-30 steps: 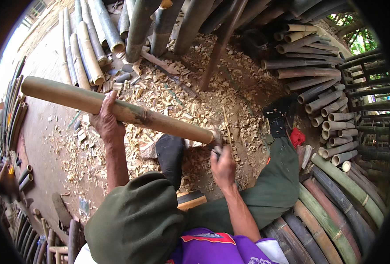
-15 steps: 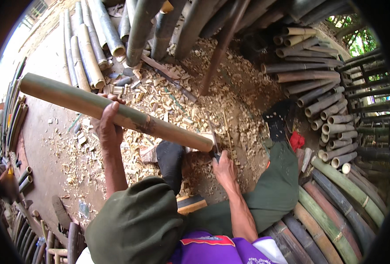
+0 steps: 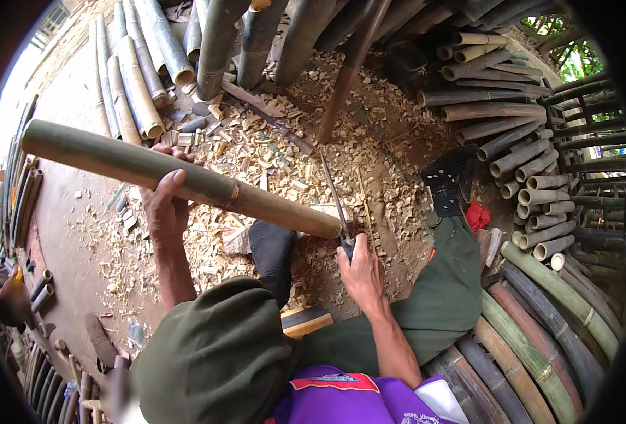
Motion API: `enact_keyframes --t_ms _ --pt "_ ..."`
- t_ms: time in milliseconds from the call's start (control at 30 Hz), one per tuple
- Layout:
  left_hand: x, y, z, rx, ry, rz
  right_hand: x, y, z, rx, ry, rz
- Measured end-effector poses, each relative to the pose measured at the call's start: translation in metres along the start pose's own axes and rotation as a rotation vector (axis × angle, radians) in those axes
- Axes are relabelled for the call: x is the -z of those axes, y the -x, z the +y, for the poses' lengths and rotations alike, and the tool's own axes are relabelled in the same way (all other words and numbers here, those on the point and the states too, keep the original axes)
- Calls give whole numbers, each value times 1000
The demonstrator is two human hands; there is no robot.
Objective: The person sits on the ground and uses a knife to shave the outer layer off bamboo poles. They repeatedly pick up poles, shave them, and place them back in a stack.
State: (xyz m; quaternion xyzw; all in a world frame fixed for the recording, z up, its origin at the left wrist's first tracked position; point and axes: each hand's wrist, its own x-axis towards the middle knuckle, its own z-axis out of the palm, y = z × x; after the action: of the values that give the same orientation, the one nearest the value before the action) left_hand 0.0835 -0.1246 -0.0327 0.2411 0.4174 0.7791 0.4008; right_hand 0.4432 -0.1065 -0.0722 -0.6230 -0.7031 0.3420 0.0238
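A long greenish-brown bamboo tube [image 3: 210, 186] slants from the far left down to the middle. My left hand [image 3: 164, 201] is wrapped round it from beneath, with the thumb on top. In my right hand [image 3: 362, 272] is a knife [image 3: 333, 185], its dark handle gripped and its thin blade pointing away from me. That blade crosses right at the tube's near right end; whether it touches the rim I cannot tell. Below this end, my dark-covered foot [image 3: 270, 258] rests beside a wood block [image 3: 239, 242].
Wood chips [image 3: 256, 162] litter the ground. Beyond them lies a long dark-handled tool [image 3: 295, 139]; a brown post [image 3: 348, 78] stands nearby. Bamboo poles [image 3: 140, 85] lean at the back left. Cut tubes [image 3: 532, 169] are stacked right, with longer bamboo poles [image 3: 532, 332] beside my leg.
The bamboo tube and my left hand have shifted slightly left. My right hand has dropped a little toward me, and more of the knife's blade now shows.
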Motion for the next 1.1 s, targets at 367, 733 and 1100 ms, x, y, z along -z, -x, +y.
enact_keyframes --t_ms 367,733,1100 --pt "-5 -1 -2 -31 73 194 -20 -7 35 -85 17 29" --pt "-1 -4 0 -88 54 -27 -35 -13 16 -79 0 15" --pt "-18 4 2 -129 5 -20 -24 7 -1 -30 -131 133"
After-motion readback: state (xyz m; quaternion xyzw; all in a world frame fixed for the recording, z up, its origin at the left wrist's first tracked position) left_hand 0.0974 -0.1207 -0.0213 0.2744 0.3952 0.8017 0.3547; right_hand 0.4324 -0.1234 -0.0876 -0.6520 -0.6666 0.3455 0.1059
